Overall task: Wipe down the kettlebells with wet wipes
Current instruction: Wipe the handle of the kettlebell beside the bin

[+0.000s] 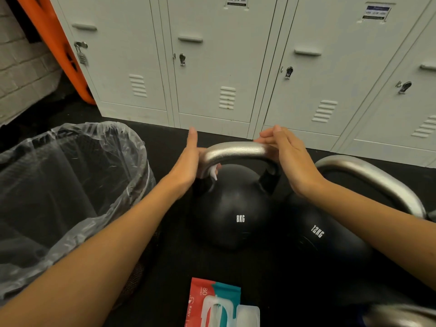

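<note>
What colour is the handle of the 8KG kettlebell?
Silver-grey metal handle, on a black body; head view.

Both forearms are bare to the frame edge, apparently unsleeved, with no watch, ring or glove showing.

My left hand point(186, 161) covers most of the wipe point(213, 172). The pack of wipes point(212, 303) and a third kettlebell point(401, 315) run off the bottom edge; locker labels point(236, 1) are unreadable.
</note>
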`<state>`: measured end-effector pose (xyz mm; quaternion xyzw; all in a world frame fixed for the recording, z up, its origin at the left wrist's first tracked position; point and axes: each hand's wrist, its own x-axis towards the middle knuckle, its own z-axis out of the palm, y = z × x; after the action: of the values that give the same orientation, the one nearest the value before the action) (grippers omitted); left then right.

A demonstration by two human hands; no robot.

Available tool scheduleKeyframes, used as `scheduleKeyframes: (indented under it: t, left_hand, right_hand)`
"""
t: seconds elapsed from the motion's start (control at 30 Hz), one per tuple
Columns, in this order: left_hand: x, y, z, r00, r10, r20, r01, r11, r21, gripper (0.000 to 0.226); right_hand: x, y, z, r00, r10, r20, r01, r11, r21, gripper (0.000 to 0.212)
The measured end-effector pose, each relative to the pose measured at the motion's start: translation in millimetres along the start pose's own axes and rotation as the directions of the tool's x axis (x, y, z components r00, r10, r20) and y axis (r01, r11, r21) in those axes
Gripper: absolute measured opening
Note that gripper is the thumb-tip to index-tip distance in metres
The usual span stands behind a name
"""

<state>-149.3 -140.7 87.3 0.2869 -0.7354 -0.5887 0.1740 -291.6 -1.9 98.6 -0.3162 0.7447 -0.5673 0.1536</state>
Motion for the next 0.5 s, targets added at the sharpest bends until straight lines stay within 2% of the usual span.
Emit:
scheduleKeyframes:
  t: [0.07,0.13,0.23,0.3,0.37,0.43,0.5]
  left_hand:
    - [-0.3,-3.2,-0.9,1.000,-0.005,0.016,0.006,0.999,-0.048,0.095]
    - [4.7,1.9,1.3,1.000,0.000,-0.016,-0.001,1.000,-0.006,0.091]
    - [3.9,17.7,10.0,0.996,0.046,-0.074,-0.030,0.977,0.211,0.089]
    - [-3.7,28.5,20.9,0.988,0.114,-0.100,-0.066,0.917,0.394,0.079]
    - [-12.3,35.7,31.1,0.964,0.249,-0.092,-0.150,0.797,0.585,0.066]
    - [-13.8,36.6,36.8,0.916,0.400,-0.029,-0.243,0.611,0.753,0.059]
    - [-9.2,35.5,43.0,0.884,0.465,0.054,-0.270,0.412,0.871,0.060]
  right_hand:
    - [-0.7,-0.7,0.2,1.000,-0.010,0.000,0.010,1.000,-0.012,0.036]
    - [-0.7,-0.9,0.3,1.000,-0.011,0.002,0.011,1.000,-0.010,0.036]
    - [2.5,-1.1,-1.3,0.999,0.032,0.003,-0.032,0.998,0.057,0.038]
    - [5.2,-2.6,-3.9,0.997,0.073,-0.020,-0.069,0.984,0.167,0.040]
    - [7.0,-4.5,-8.4,0.992,0.120,-0.044,-0.103,0.952,0.290,0.040]
    - [9.8,-6.8,-15.3,0.988,0.133,-0.074,-0.101,0.937,0.335,0.040]
    - [13.6,-9.5,-24.4,0.986,0.121,-0.113,-0.077,0.938,0.337,0.041]
